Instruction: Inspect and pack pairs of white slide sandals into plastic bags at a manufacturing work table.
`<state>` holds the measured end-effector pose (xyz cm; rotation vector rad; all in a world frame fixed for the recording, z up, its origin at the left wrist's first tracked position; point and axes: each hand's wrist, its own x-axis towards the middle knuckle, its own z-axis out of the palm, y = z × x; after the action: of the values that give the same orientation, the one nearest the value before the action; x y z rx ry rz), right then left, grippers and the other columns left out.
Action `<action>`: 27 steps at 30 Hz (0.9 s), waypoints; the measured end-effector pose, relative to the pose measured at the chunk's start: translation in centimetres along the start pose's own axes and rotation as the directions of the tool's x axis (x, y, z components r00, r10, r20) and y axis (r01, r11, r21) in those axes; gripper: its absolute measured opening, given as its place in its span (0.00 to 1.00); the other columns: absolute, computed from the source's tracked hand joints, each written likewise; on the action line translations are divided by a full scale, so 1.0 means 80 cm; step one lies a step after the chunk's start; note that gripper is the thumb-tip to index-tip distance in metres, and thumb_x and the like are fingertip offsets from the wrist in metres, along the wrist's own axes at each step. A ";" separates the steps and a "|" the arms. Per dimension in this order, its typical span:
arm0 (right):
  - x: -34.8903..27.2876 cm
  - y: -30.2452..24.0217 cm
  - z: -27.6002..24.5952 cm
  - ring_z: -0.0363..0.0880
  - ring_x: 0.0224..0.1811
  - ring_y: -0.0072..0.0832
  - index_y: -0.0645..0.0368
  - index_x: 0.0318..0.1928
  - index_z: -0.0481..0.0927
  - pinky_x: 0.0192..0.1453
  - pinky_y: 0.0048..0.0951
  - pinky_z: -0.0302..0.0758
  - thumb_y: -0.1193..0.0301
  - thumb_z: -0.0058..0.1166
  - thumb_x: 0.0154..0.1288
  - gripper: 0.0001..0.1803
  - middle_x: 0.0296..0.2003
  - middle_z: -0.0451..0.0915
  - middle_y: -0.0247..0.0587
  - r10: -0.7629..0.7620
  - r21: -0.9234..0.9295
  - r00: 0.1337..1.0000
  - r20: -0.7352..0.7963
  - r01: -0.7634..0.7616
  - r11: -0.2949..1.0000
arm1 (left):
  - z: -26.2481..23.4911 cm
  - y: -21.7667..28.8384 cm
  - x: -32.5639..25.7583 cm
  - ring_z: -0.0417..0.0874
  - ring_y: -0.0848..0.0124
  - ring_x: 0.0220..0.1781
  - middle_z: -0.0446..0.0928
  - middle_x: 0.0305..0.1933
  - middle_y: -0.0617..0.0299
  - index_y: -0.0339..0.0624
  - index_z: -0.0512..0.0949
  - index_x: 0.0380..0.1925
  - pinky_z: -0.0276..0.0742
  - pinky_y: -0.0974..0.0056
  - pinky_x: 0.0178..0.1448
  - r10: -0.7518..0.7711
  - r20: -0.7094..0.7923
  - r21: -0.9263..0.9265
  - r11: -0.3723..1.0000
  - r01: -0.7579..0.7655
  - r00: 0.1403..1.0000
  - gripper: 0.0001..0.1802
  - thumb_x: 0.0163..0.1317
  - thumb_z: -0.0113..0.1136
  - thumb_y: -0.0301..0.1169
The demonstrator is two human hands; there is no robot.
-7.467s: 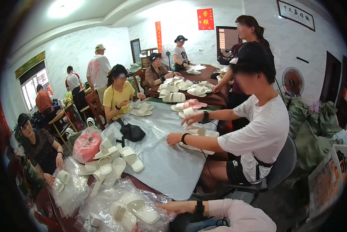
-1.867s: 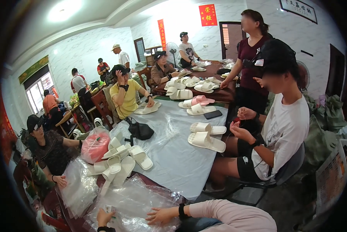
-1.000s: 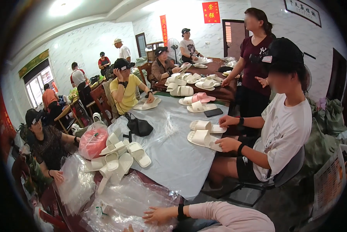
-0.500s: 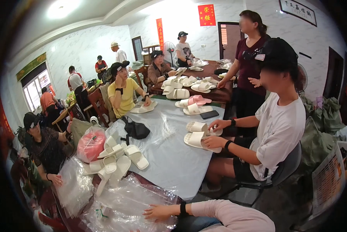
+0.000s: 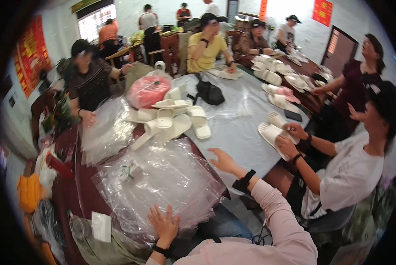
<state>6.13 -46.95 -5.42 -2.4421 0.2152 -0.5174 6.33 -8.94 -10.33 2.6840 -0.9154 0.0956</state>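
My left hand [image 5: 164, 224] lies flat with spread fingers on the near edge of a stack of clear plastic bags [image 5: 162, 172]. My right hand [image 5: 226, 160] is raised past the stack's right side, near the corner of the grey-covered table [image 5: 233, 119]. Its fingers are stretched out, and nothing shows in them. Beyond the bags lies a heap of cream slide slippers [image 5: 176, 125], some tipped over one another. Beside the heap is a red-pink bundle [image 5: 149, 89] wrapped in clear plastic.
To the right, a person in white handles a pair of cream slippers [image 5: 275, 132]. A black bag [image 5: 210, 92] and a phone [image 5: 293, 115] lie on the table. Far left, a person's hand [image 5: 88, 118] touches more clear bags [image 5: 107, 132]. A white packet [image 5: 101, 226] lies near my left arm.
The view has swung left and down. My right hand has lifted off the plastic bags and moved outward over their right side. My left hand now shows on the stack.
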 end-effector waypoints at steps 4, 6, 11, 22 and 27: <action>0.087 0.002 0.031 0.71 0.55 0.48 0.61 0.54 0.72 0.57 0.40 0.69 0.67 0.55 0.56 0.24 0.54 0.72 0.53 0.193 0.046 0.981 0.022 -0.194 0.980 | 0.005 -0.001 -0.005 0.44 0.37 0.70 0.48 0.68 0.35 0.57 0.66 0.61 0.36 0.35 0.69 -0.010 -0.063 0.043 0.999 0.013 0.998 0.30 0.58 0.51 0.52; 0.127 0.011 0.063 0.73 0.50 0.47 0.60 0.54 0.72 0.54 0.39 0.71 0.66 0.55 0.56 0.24 0.51 0.74 0.53 0.144 -0.095 0.988 0.054 -0.139 0.986 | 0.004 -0.002 -0.009 0.46 0.36 0.69 0.51 0.67 0.36 0.58 0.68 0.59 0.38 0.34 0.68 -0.015 -0.053 0.027 0.999 0.016 0.999 0.30 0.57 0.52 0.52; 0.213 0.043 0.143 0.76 0.42 0.37 0.64 0.54 0.70 0.44 0.32 0.73 0.69 0.55 0.57 0.24 0.42 0.76 0.51 0.389 0.461 0.909 0.147 -0.411 0.786 | 0.016 -0.004 -0.019 0.47 0.37 0.69 0.52 0.67 0.37 0.60 0.70 0.58 0.39 0.34 0.68 -0.027 -0.080 0.071 0.997 0.033 0.996 0.30 0.55 0.53 0.54; 0.245 0.008 0.186 0.77 0.32 0.32 0.64 0.46 0.70 0.36 0.32 0.75 0.69 0.60 0.56 0.20 0.37 0.77 0.44 0.655 0.888 0.685 0.320 -0.457 0.043 | 0.023 -0.001 -0.009 0.47 0.34 0.68 0.52 0.66 0.35 0.60 0.65 0.60 0.38 0.31 0.66 -0.037 -0.049 0.087 0.995 0.041 0.998 0.32 0.54 0.55 0.52; 0.244 0.025 0.166 0.79 0.34 0.33 0.60 0.51 0.69 0.33 0.31 0.77 0.68 0.57 0.59 0.20 0.40 0.78 0.42 0.596 0.883 0.728 0.338 -0.464 0.066 | 0.022 0.004 0.000 0.48 0.35 0.68 0.52 0.66 0.36 0.62 0.65 0.61 0.40 0.31 0.66 -0.011 -0.059 0.125 0.992 0.019 0.998 0.33 0.54 0.53 0.54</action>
<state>29.32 -46.59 -10.18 -0.9593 0.6386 -0.2735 6.09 -9.72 -11.92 2.7865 -0.8993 0.2340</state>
